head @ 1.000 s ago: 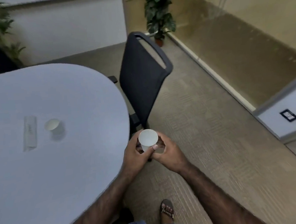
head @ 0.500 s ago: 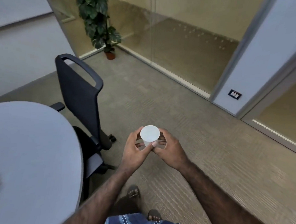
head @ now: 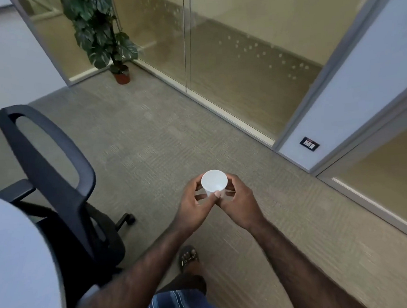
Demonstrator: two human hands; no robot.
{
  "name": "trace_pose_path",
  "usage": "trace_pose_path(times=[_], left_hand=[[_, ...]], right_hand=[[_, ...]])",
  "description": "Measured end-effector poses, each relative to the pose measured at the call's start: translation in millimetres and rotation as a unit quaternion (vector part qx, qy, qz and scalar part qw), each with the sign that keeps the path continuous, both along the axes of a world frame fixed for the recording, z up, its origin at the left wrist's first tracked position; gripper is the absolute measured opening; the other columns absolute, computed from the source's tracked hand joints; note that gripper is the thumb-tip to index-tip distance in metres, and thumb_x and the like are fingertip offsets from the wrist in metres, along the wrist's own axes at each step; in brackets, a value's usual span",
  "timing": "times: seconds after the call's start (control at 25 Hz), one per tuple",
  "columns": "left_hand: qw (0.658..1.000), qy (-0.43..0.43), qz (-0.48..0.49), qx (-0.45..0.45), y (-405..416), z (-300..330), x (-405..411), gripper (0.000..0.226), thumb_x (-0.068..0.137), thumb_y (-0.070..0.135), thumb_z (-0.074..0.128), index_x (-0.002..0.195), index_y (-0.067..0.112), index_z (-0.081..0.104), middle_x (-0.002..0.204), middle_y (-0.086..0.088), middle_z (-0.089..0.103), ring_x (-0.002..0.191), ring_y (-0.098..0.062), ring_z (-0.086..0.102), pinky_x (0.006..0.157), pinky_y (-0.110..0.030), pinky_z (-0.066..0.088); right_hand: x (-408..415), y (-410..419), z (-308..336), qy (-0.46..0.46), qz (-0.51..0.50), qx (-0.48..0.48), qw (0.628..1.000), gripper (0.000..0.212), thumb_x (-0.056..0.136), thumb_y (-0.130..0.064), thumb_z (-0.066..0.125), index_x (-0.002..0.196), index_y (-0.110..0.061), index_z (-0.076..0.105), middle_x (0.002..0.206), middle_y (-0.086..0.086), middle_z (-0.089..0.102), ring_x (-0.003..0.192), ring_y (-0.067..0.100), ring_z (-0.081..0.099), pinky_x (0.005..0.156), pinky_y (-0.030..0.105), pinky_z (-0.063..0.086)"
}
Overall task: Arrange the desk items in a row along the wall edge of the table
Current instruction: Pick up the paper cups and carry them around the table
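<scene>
A small white paper cup [head: 214,180] is upright in front of me, above the carpet and well to the right of the table. My left hand [head: 193,208] and my right hand [head: 239,205] both hold it, fingers wrapped around its sides and thumbs meeting at its near wall. Only a curved corner of the pale grey table [head: 18,265] shows at the lower left. The other desk items are out of view.
A black office chair [head: 56,186] stands against the table's edge at the left. Grey carpet [head: 173,136] spreads ahead. A potted plant [head: 105,38] stands in the far corner. Glass partitions [head: 251,51] run along the right, with a wall socket [head: 309,143].
The view has swung right, away from the table: the second cup and flat item on the tabletop have left the frame. Both hands still hold the cup the same way.
</scene>
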State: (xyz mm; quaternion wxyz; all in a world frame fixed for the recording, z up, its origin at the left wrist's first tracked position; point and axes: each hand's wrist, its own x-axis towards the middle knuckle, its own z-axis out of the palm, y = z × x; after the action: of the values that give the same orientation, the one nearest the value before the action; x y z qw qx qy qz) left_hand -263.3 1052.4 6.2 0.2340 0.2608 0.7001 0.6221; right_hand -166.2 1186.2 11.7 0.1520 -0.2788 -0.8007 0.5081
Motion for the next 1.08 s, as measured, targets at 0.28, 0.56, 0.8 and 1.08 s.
trace_pose_path(times=[0.28,0.56,0.8,1.08], left_hand=[[1.0,0.0,0.008,0.006,74.0,15.3,-124.3,0.055,0.086,0.053,0.074,0.135,0.038,0.054,0.136,0.015,0.059,0.126,-0.008,0.058,0.099,-0.048,0.056],[0.999,0.011,0.035,-0.029,139.7,18.2,-244.1,0.059,0.08,0.061,0.076,0.13,0.037,0.056,0.13,0.018,0.062,0.12,-0.002,0.061,0.097,-0.048,0.056],[0.994,0.023,0.086,-0.061,194.1,17.9,-367.0,0.057,0.08,0.055,0.079,0.129,0.039,0.057,0.124,0.027,0.062,0.115,0.005,0.061,0.097,-0.044,0.056],[0.988,0.011,0.136,-0.072,211.2,41.8,-483.5,0.056,0.081,0.049,0.081,0.131,0.035,0.058,0.13,0.016,0.063,0.118,-0.005,0.063,0.098,-0.047,0.056]], right_hand=[[-122.1,78.0,27.3,0.011,-0.001,0.003,1.0,0.062,0.078,-0.05,0.084,0.134,-0.038,0.057,0.123,-0.023,0.069,0.113,-0.003,0.066,0.093,0.021,0.055],[-248.3,144.2,29.3,0.026,0.03,0.002,0.999,0.061,0.077,-0.045,0.082,0.132,-0.037,0.057,0.122,-0.024,0.069,0.111,-0.003,0.067,0.09,0.017,0.054],[-386.2,214.3,12.3,0.029,0.094,-0.005,0.995,0.064,0.078,-0.047,0.081,0.136,-0.034,0.057,0.126,-0.015,0.069,0.112,0.003,0.068,0.097,0.031,0.058],[-526.0,253.4,29.0,0.043,0.193,-0.029,0.98,0.065,0.076,-0.05,0.083,0.133,-0.034,0.057,0.125,-0.017,0.068,0.112,0.001,0.067,0.097,0.032,0.058]])
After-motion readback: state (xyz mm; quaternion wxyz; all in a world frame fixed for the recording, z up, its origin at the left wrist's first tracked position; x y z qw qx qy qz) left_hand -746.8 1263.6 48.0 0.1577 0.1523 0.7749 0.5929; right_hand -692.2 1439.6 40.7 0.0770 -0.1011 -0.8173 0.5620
